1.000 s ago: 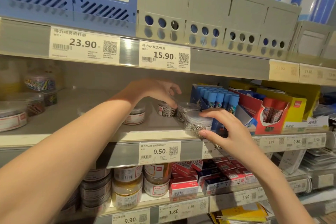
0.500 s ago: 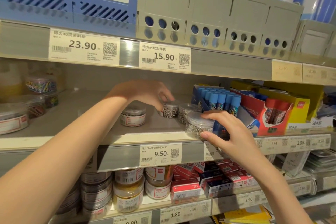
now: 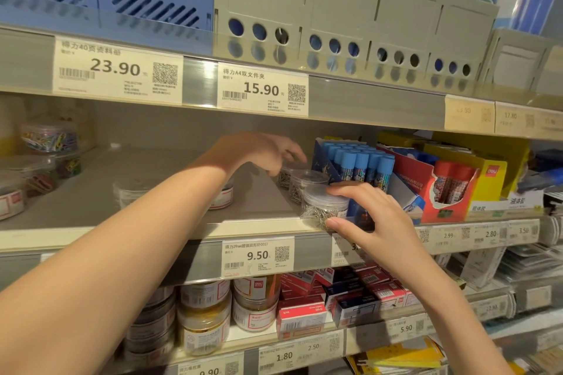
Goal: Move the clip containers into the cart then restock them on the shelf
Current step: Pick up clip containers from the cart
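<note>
With the clear round clip tub (image 3: 324, 205) at the shelf (image 3: 249, 230) lip pinched by the right hand (image 3: 370, 219) and the left hand's (image 3: 262, 154) grip unclear, the tub could be tipped off.

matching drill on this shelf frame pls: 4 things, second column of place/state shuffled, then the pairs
Things:
1. front clip container
2. glue sticks
3. left hand
4. jars with yellow contents

Places/states:
A. shelf below, under the 9.50 tag
B. at the shelf's front edge, gripped by the right hand
C. blue caps, upright in a box
D. reaching to the rear clip container

Pairs: 1-B, 2-C, 3-D, 4-A
</note>
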The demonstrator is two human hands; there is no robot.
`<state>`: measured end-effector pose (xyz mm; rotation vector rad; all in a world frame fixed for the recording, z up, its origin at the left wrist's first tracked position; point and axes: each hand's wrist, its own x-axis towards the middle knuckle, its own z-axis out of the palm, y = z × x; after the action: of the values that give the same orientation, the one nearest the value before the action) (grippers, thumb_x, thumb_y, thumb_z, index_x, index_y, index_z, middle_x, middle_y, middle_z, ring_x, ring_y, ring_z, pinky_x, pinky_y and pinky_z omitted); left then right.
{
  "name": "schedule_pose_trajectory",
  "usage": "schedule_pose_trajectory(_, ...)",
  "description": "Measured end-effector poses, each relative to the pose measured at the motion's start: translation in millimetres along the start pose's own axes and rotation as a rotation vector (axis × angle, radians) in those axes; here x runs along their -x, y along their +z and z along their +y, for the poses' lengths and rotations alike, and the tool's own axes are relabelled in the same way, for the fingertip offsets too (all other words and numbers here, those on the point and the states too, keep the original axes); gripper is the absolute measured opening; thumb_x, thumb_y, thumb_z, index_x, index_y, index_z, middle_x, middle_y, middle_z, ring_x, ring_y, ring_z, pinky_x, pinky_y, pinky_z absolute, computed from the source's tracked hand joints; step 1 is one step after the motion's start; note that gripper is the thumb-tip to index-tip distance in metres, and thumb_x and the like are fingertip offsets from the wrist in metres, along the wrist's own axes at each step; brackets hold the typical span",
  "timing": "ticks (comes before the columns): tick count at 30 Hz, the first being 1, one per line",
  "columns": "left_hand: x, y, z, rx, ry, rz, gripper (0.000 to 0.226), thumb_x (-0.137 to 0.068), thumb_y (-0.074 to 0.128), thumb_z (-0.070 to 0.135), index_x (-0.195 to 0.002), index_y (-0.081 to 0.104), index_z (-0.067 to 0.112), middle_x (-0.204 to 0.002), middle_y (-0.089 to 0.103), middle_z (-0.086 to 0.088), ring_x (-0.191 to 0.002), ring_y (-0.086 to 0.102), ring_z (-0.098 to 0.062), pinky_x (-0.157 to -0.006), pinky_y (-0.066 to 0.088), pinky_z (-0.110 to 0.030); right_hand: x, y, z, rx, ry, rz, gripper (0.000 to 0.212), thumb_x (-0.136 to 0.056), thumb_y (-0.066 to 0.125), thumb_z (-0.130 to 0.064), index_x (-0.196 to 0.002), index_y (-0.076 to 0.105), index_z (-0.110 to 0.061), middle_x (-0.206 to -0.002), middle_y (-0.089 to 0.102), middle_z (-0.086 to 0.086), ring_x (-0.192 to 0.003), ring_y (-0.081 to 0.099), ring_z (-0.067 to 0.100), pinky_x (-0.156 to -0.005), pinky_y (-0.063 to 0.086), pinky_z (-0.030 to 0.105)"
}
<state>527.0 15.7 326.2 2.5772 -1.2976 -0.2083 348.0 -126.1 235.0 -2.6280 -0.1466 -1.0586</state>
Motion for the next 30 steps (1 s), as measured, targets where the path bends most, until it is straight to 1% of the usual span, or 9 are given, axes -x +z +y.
schedule_pose_trajectory(3,-0.8,2.2,3.3,-0.012,0.016,0.003,0.073,-0.078,0.049,-0.013,-0.135,0.044,0.033,-0.139,0.046,0.007,-0.122,0.046,-0.012,-0.062,0.04,-0.018,-0.2,-0.3,-0.6,0.0,0.007,-0.004,0.048,-0.076,0.044,-0.066,-0.115,0.055,-0.04,-0.114,0.051,-0.029,-0.108,0.048,-0.001,-0.088,0.032,0.023)
schedule_pose_trajectory(6,1.1,3.5,6.8,-0.028,0.028,-0.003,0.074,-0.077,0.05,-0.012,-0.135,0.044,0.033,-0.14,0.045,0.006,-0.121,0.047,-0.012,-0.073,0.043,-0.021,0.3,-0.2,-0.7,0.007,0.008,-0.002,0.05,-0.077,0.045,-0.066,-0.116,0.057,-0.037,-0.114,0.052,-0.027,-0.108,0.049,0.001,-0.088,0.032,0.025)
schedule_pose_trajectory(9,3.9,2.9,11.5,-0.058,0.024,-0.02,0.075,-0.077,0.05,-0.01,-0.135,0.042,0.037,-0.141,0.044,0.009,-0.099,0.052,-0.01,-0.068,0.042,-0.02,0.2,-0.5,-1.1,0.01,0.014,-0.005,0.051,-0.077,0.045,-0.066,-0.116,0.058,-0.036,-0.114,0.052,-0.027,-0.108,0.049,0.001,-0.088,0.031,0.024)
schedule_pose_trajectory(11,5.4,1.2,11.5,-0.056,0.033,-0.03,0.074,-0.078,0.052,-0.007,-0.135,0.041,0.038,-0.142,0.043,0.01,-0.099,0.051,-0.009,-0.069,0.042,-0.02,-0.1,-0.8,-2.1,0.017,0.016,-0.009,0.051,-0.077,0.044,-0.066,-0.117,0.057,-0.037,-0.114,0.051,-0.028,-0.109,0.049,0.001,-0.088,0.032,0.025)
schedule_pose_trajectory(15,23.6,-5.4,-1.8,0.004,0.027,-0.009,0.066,-0.081,0.061,0.005,-0.133,0.042,0.04,-0.141,0.043,0.011,-0.123,0.046,-0.008,-0.101,0.04,-0.031,-0.6,-2.9,-3.6,0.005,0.001,-0.017,0.047,-0.075,0.045,-0.066,-0.114,0.055,-0.041,-0.11,0.048,-0.035,-0.106,0.041,-0.001,-0.088,0.032,0.023)
schedule_pose_trajectory(17,43.2,-9.4,-9.0,0.0,0.023,0.004,0.058,-0.084,0.063,0.012,-0.13,0.044,0.04,-0.139,0.045,0.012,-0.124,0.045,-0.007,-0.107,0.034,-0.033,-3.0,-5.3,-6.4,-0.03,0.001,-0.027,0.044,-0.073,0.046,-0.068,-0.11,0.052,-0.045,-0.109,0.047,-0.035,-0.104,0.035,-0.004,-0.088,0.029,0.016)
schedule_pose_trajectory(20,77.9,-10.7,-18.7,0.008,0.026,0.051,0.046,-0.088,0.062,0.017,-0.128,0.05,0.035,-0.133,0.049,0.015,-0.117,0.049,-0.002,-0.094,0.032,-0.021,-10.2,-9.0,-16.7,-0.062,-0.008,-0.024,0.04,-0.073,0.046,-0.067,-0.107,0.052,-0.048,-0.11,0.05,-0.033,-0.11,0.033,-0.005,-0.089,0.027,0.011)
schedule_pose_trajectory(24,116.1,-5.7,-39.6,-0.002,-0.028,0.178,0.033,-0.089,0.06,0.034,-0.121,0.054,0.04,-0.13,0.051,0.018,-0.112,0.049,-0.001,-0.091,0.032,-0.022,-22.6,-6.3,-41.3,-0.074,-0.056,-0.049,0.036,-0.077,0.052,-0.068,-0.105,0.055,-0.046,-0.112,0.05,-0.032,-0.109,0.035,-0.002,-0.089,0.02,0.0)
schedule_pose_trajectory(30,159.8,-1.2,-67.8,0.047,-0.146,0.233,0.045,-0.084,0.059,0.047,-0.128,0.048,0.041,-0.137,0.046,0.015,-0.125,0.044,-0.01,-0.102,0.032,-0.025,-54.7,16.4,-81.9,-0.037,-0.091,-0.228,0.046,-0.08,0.054,-0.057,-0.121,0.057,-0.037,-0.127,0.054,-0.018,-0.125,0.038,0.005,-0.103,0.035,0.031)
